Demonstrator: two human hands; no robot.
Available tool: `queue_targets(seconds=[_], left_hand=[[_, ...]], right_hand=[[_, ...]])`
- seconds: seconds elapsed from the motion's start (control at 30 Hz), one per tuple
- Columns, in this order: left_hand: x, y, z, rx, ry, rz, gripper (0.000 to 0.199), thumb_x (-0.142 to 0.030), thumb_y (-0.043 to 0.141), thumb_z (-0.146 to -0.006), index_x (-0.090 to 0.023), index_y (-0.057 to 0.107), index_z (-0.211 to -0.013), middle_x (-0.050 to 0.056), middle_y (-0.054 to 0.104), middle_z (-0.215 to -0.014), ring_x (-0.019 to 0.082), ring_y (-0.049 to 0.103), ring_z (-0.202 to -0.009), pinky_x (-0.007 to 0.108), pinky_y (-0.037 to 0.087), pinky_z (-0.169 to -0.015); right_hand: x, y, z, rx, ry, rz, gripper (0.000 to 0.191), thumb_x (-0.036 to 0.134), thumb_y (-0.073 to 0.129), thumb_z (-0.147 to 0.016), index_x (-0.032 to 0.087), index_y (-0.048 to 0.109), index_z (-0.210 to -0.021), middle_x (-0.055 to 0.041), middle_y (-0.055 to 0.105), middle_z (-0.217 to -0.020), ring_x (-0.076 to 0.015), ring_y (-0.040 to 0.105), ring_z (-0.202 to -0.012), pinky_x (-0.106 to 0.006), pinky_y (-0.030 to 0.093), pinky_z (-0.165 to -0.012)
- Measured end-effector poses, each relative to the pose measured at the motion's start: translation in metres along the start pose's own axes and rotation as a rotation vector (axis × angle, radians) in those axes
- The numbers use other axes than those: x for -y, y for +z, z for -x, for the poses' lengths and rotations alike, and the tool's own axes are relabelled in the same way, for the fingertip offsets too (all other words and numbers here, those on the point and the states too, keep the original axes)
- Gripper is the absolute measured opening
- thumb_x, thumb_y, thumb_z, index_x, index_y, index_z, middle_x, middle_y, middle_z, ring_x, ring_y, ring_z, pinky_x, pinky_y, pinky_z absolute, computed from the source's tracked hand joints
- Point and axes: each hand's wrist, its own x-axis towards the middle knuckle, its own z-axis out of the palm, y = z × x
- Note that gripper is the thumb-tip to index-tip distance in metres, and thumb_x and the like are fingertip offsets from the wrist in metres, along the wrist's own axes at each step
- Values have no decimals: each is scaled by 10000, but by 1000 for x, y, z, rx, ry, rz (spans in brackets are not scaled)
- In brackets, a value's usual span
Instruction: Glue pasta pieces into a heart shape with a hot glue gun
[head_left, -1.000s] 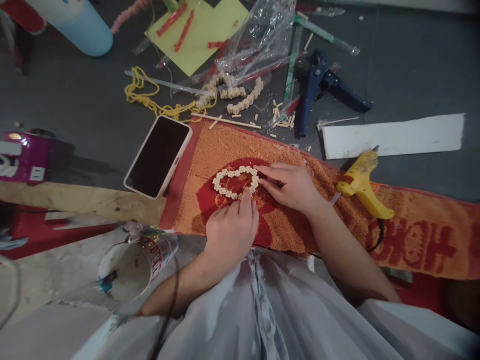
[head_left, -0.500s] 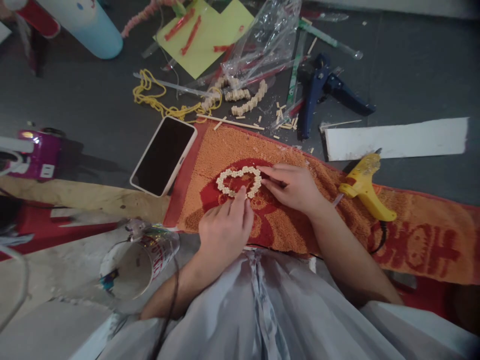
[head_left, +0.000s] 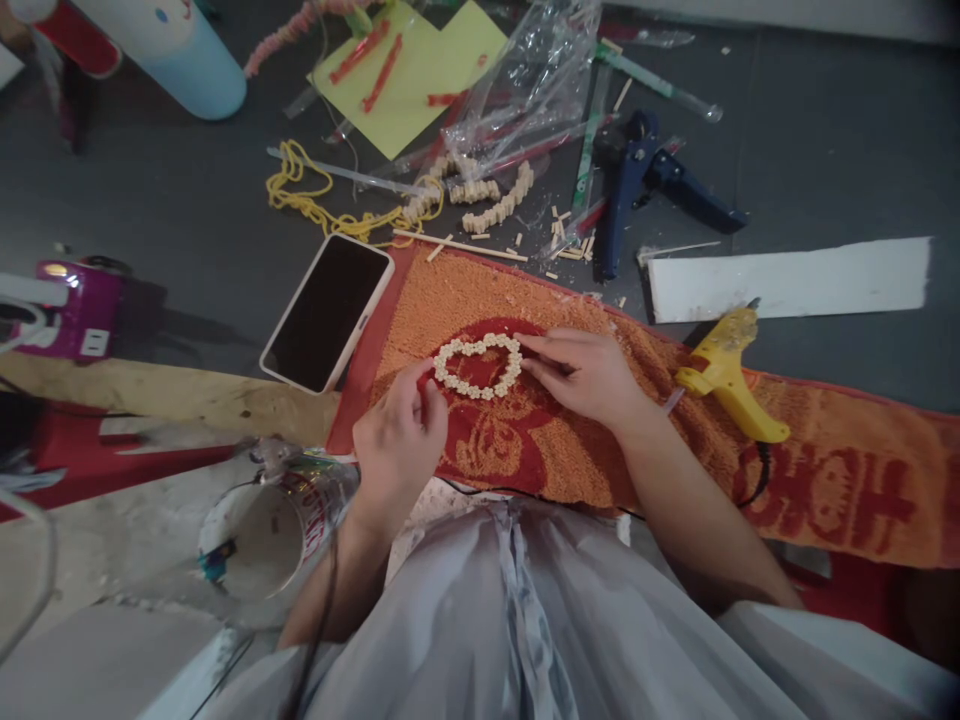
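A heart-shaped ring of small pale pieces (head_left: 489,391) lies on the orange and red towel (head_left: 480,290). At its right edge, my right hand (head_left: 589,372) has thumb and index fingertips closed on the heart's side. My left hand (head_left: 401,425) is by the heart's left end, its index fingertip close to the edge and its thumb bent apart from it; whether it touches cannot be made out. The whole outline of the heart shows between the two hands.
A phone (head_left: 328,312) lies left of the towel. The yellow glue gun (head_left: 727,375) rests to the right, near a white strip (head_left: 791,282). Behind are a blue cutter (head_left: 630,190), curved pale strips (head_left: 502,205), yellow string (head_left: 300,195) and plastic wrap (head_left: 525,90). A bucket (head_left: 311,510) stands lower left.
My left hand has moved left, from the heart's lower edge to its left end, and its thumb and index finger have parted. My right hand has stayed at the right side.
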Motion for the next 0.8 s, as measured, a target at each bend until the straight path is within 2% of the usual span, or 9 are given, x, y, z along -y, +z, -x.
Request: queue_targets(seconds=[0.23,0.8], left_hand=[[4,3,1,-40,13,23,197,-241,569,-874,-176,701,-1005,-76,449,-499,84,447,-453,221,307,-512],[3,2,3,-46,26,14,139,-256,575,-884,-193,695,-911,-71,487,-502,82,455,-453,219,331,-529]], right_hand=[[0,0,0,-17,3,-16,250,267,568,-922,154,739,-1065,-42,682,-718,-128,584,-604,-248,448,-565],[2,-1,0,4,20,-17,256,246,575,-915,141,733,-1086,-52,694,-737,-133,587,-609,-253,451,-575]])
